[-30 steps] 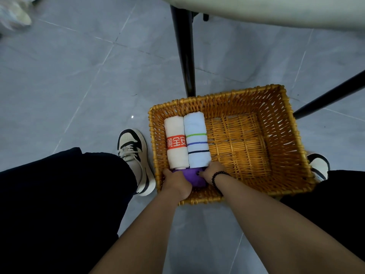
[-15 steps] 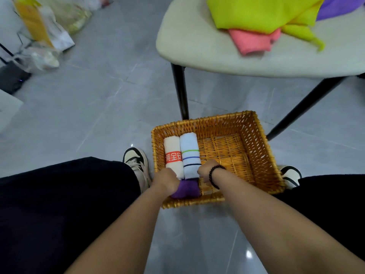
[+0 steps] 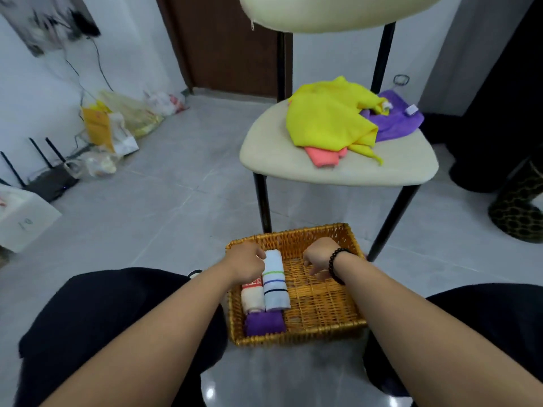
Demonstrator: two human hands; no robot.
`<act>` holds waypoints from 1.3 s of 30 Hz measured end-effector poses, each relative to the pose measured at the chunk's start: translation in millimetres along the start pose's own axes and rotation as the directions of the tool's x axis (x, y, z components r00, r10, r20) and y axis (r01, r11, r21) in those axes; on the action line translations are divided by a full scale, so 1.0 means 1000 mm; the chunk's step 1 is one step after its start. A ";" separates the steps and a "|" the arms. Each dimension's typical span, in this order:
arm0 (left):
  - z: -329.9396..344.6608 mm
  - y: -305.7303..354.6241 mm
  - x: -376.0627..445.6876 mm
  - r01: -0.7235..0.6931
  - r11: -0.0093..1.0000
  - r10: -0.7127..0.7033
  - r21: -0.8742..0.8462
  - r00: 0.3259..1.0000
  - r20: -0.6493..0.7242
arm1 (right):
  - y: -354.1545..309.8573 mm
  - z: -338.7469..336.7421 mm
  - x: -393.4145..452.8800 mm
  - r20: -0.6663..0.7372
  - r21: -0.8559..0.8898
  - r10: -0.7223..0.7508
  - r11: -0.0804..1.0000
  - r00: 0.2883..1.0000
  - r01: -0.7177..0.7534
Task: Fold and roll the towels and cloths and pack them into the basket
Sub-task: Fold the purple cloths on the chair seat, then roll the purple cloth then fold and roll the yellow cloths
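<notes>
Nearest, a purple roll (image 3: 264, 323) and two rolled towels (image 3: 274, 284) lie packed at the basket (image 3: 323, 324) floor's left, the left hand (image 3: 245, 258) curled at their far ends, the right hand (image 3: 318, 257) loosely curled and empty; next, probably, fetching the unfolded cloths (image 3: 332, 121) from the chair (image 3: 293, 163) beyond.

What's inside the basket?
The basket holds three rolls: a cream towel, a striped white towel and a purple cloth. The left hand covers the cream towel's far end.
</notes>
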State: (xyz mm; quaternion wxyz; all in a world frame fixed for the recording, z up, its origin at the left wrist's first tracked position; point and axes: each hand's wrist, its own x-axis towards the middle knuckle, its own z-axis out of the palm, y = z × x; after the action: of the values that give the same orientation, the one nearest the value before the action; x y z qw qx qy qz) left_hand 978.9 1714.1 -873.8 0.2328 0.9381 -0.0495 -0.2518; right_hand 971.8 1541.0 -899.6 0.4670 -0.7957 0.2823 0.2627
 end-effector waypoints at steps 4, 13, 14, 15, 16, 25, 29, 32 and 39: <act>-0.018 0.031 -0.004 -0.098 0.985 0.093 -0.140 0.995 -0.044 | -0.023 -0.038 -0.030 -0.010 -0.022 -0.116 0.993 0.993 0.116; -0.022 0.085 0.017 -0.198 0.915 0.194 -0.352 0.980 -0.046 | -0.055 -0.114 -0.045 -0.181 0.323 -0.155 0.923 0.971 0.207; -0.021 0.090 0.021 -0.222 0.918 0.222 -0.328 0.974 -0.037 | -0.059 -0.120 -0.044 -0.189 0.338 -0.159 0.916 0.969 0.216; -0.020 0.096 0.026 -0.251 0.921 0.253 -0.298 0.967 -0.033 | -0.064 -0.126 -0.042 -0.201 0.337 -0.172 0.912 0.964 0.233; -0.020 0.103 0.031 -0.287 0.920 0.287 -0.265 0.957 -0.042 | -0.068 -0.132 -0.040 -0.226 0.322 -0.192 0.911 0.955 0.259; -0.061 0.158 0.087 -0.526 0.815 0.417 -0.243 0.824 -0.385 | -0.102 -0.151 0.009 -0.525 0.199 -0.246 0.895 0.815 0.399; -0.069 0.164 0.113 -0.550 0.830 0.446 -0.095 0.755 -0.480 | -0.112 -0.165 0.016 -0.663 0.117 -0.248 0.898 0.707 0.425; -0.071 0.167 0.127 -0.576 0.807 0.558 0.128 0.674 -0.484 | -0.113 -0.180 0.026 -0.711 0.141 -0.202 0.898 0.674 0.418; -0.076 0.168 0.154 -0.550 0.601 0.762 0.580 0.614 -0.206 | -0.114 -0.203 0.045 -0.610 -0.021 -0.280 0.941 0.741 0.338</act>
State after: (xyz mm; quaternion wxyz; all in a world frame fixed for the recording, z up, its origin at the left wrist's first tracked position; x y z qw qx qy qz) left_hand 1154.7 1563.7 -807.6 0.0852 0.9054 -0.4060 0.0903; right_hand 1114.3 1397.1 -776.0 0.4248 -0.8511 0.2921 -0.0995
